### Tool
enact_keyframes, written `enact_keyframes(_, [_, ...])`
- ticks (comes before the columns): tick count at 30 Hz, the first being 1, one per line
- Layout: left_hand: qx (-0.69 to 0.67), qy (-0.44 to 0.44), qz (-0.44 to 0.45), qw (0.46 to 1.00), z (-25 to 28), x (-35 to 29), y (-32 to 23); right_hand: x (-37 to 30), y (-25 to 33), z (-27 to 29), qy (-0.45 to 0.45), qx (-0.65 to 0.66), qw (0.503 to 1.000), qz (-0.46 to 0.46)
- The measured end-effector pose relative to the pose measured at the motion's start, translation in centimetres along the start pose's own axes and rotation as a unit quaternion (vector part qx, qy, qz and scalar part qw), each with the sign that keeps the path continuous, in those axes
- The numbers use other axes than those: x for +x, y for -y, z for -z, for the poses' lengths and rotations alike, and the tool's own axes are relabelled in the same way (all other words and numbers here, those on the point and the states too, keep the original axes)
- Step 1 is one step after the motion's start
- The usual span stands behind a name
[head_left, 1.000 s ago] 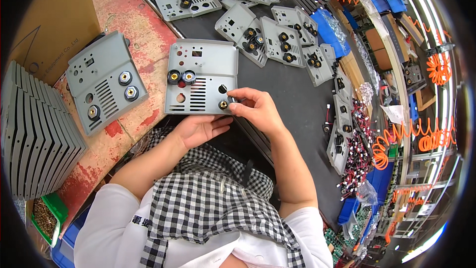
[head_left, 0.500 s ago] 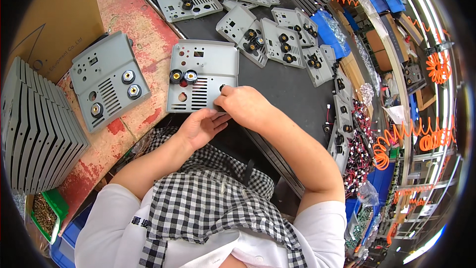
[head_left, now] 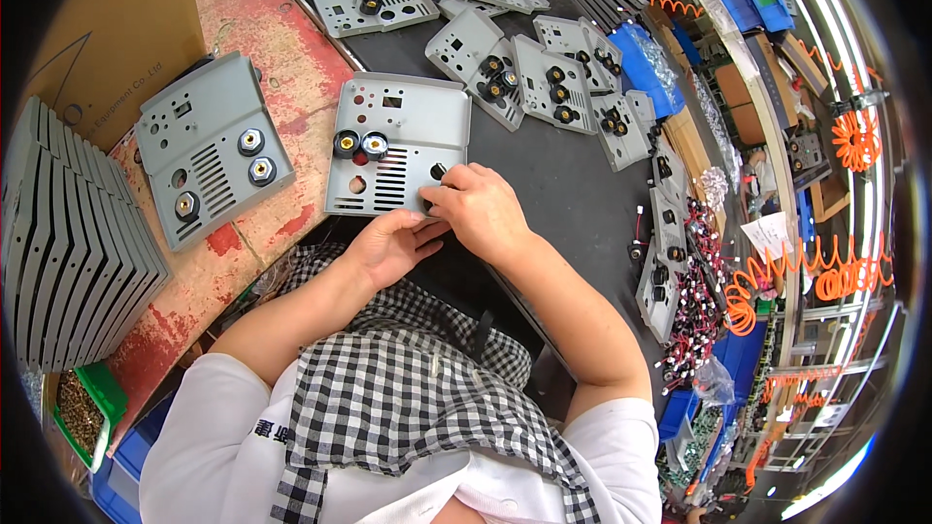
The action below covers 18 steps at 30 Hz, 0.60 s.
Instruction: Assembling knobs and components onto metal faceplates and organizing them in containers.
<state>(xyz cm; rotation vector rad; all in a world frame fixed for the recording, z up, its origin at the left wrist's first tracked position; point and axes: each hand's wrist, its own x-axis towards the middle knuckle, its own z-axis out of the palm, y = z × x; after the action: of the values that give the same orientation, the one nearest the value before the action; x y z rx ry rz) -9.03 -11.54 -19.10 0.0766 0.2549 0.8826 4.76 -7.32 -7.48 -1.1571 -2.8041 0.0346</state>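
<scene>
A grey sheet-metal panel (head_left: 417,126) with slots and holes lies in front of me, its near edge at my hands. Two round black fittings with brass centres, one of them a fitting (head_left: 347,144) at the left, sit side by side on it. At the near right corner my right hand (head_left: 481,209) pinches a small black round fitting (head_left: 425,204), mostly covered by the fingers. My left hand (head_left: 388,249) is palm up at the near edge below, thumb and loosely bent fingers apart, next to the right fingertips. I make out nothing in it.
Another grey panel (head_left: 209,126), with hex nuts showing, lies on the worn red bench (head_left: 277,49). A stack of panels (head_left: 83,262) stands at the left by a cardboard box (head_left: 116,29). Several fitted panels (head_left: 553,82) cover the dark surface (head_left: 398,53). Wires (head_left: 694,296) lie bundled at right.
My right fingertips have slid down toward the panel's near right corner, uncovering a dark round hole. The left hand stays almost in place.
</scene>
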Motion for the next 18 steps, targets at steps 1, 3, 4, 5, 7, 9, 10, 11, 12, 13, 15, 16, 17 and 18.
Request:
enact_keyframes(1, [0.000, 0.003, 0.001, 1.000, 0.2, 0.0, 0.0, 0.3, 0.2, 0.3, 0.004, 0.009, 1.000, -0.001])
enact_keyframes(3, [-0.001, 0.003, 0.005, 1.000, 0.7, 0.1, 0.1, 0.6, 0.4, 0.5, 0.014, 0.033, 0.999, -0.022])
enact_keyframes(4, [-0.002, 0.004, 0.008, 1.000, 0.6, 0.0, 0.1, 0.7, 0.3, 0.5, 0.020, 0.049, 0.998, -0.044])
enact_keyframes(5, [0.002, 0.002, 0.008, 1.000, 0.3, -0.1, 0.0, 0.8, 0.2, 0.6, 0.026, 0.065, 0.995, -0.066])
enact_keyframes(7, [0.010, -0.002, 0.006, 1.000, -0.4, -0.3, -0.2, 0.9, 0.1, 1.1, 0.067, 0.055, 0.994, -0.071])
enact_keyframes(9, [0.004, -0.002, 0.003, 1.000, -0.1, -0.2, -0.1, 0.9, 0.1, 1.2, 0.086, 0.041, 0.993, -0.065])
enact_keyframes(10, [0.000, -0.002, 0.002, 1.000, 0.1, -0.2, 0.0, 0.9, 0.1, 1.0, 0.083, 0.032, 0.994, -0.057])
enact_keyframes(11, [-0.002, 0.003, 0.002, 1.000, 0.3, -0.1, 0.1, 0.8, 0.2, 0.9, 0.081, 0.024, 0.995, -0.049])
enact_keyframes(12, [-0.005, 0.008, 0.003, 1.000, 0.6, 0.0, 0.2, 0.9, 0.3, 1.0, 0.088, 0.023, 0.994, -0.053])
enact_keyframes(13, [-0.006, 0.013, 0.003, 1.000, 0.6, 0.0, 0.2, 1.0, 0.5, 1.1, 0.093, 0.022, 0.994, -0.058])
enact_keyframes(15, [-0.001, 0.009, 0.004, 1.000, 0.4, -0.2, 0.2, 1.0, 0.4, 1.2, 0.095, 0.042, 0.992, -0.069])
enact_keyframes(16, [0.001, 0.007, 0.003, 1.000, 0.1, -0.3, 0.1, 1.1, 0.2, 1.3, 0.092, 0.063, 0.991, -0.076])
enact_keyframes(17, [-0.001, 0.000, 0.003, 1.000, -0.1, -0.3, 0.1, 1.2, 0.0, 1.3, 0.089, 0.084, 0.989, -0.083])
enact_keyframes(18, [-0.002, -0.007, 0.003, 1.000, -0.2, -0.4, 0.0, 1.3, 0.1, 1.3, 0.090, 0.081, 0.989, -0.085])
